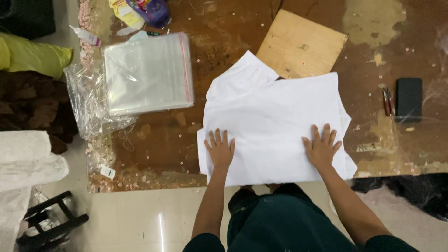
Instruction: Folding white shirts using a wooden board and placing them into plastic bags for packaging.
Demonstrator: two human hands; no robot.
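The worn brown table point(219, 140) held a folded white garment point(275, 126) at its centre. The left hand point(219, 150) and right hand point(322, 147) lay flat on it at 7 and 5 o'clock, fingers spread, gripping nothing. Even outward pressure would best smooth it. Clear bags point(149, 72) sat at 10 o'clock.

Both bare forearms reach forward from the body, roughly parallel. The left hand point(219, 150) lies flat, palm down, fingers slightly spread. The right hand point(322, 147) lies likewise flat, fingers splayed forward.
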